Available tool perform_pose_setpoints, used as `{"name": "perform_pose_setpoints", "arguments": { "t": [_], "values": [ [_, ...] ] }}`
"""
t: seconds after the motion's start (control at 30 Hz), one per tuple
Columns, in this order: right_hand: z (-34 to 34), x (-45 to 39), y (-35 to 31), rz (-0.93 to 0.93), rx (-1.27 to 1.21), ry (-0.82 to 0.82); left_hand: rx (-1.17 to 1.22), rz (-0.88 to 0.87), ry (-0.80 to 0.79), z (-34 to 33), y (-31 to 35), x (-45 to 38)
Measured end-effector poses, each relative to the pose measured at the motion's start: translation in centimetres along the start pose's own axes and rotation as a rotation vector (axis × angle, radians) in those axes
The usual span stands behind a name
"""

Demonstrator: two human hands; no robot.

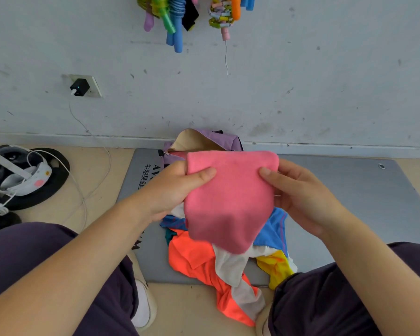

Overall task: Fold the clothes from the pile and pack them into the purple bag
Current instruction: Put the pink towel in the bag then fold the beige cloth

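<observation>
Folded pink cloth (230, 200) held up over the clothes pile (218, 258), in front of the purple bag (218, 139). Left hand (172, 190) pinches its left edge, thumb on the front face, fingers behind. Right hand (301, 192) grips the right edge the same way, thumb on top. Bag stands open against the grey wall (301, 81), cream lining showing. Pile lies on a grey mat (349, 202): orange, white, blue and yellow garments, loose and unfolded, partly spilling onto the floor between the person's knees. Left of the mat, a headset (20, 173) and a white cable (83, 190) from a wall charger (79, 87). Coloured skipping ropes (175, 18) hang on the wall above.
</observation>
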State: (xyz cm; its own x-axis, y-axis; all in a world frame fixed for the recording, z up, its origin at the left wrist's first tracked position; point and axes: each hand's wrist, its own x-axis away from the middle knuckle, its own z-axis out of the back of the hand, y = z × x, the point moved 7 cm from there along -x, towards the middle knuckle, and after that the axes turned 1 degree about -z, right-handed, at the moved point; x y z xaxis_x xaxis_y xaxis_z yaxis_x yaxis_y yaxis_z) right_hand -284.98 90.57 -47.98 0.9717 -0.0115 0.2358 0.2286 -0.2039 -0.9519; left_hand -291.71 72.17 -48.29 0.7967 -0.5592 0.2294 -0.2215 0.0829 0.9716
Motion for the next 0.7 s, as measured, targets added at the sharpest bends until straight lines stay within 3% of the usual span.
{"name": "perform_pose_setpoints", "arguments": {
  "t": [0.17,0.37,0.53,0.63,0.7],
  "values": [
    [0.5,-0.2,-0.8,0.068,-0.053,0.038,-0.085,-0.025,0.200,1.3,-0.1,-0.3],
    [1.6,-0.4,-1.2,0.134,-0.102,0.121,-0.045,-0.056,0.151,1.0,-0.1,-0.4],
    [2.0,0.1,-1.3,0.163,0.110,0.279,-0.184,-0.087,0.226,1.1,0.4,-0.2],
    [1.6,0.1,-1.3,0.137,0.122,0.247,-0.058,-0.047,0.135,0.5,0.1,-0.3],
    [1.1,-0.1,-1.0,0.100,0.118,0.131,-0.017,-0.032,0.036,0.0,-0.1,-0.4]
  ]
}}
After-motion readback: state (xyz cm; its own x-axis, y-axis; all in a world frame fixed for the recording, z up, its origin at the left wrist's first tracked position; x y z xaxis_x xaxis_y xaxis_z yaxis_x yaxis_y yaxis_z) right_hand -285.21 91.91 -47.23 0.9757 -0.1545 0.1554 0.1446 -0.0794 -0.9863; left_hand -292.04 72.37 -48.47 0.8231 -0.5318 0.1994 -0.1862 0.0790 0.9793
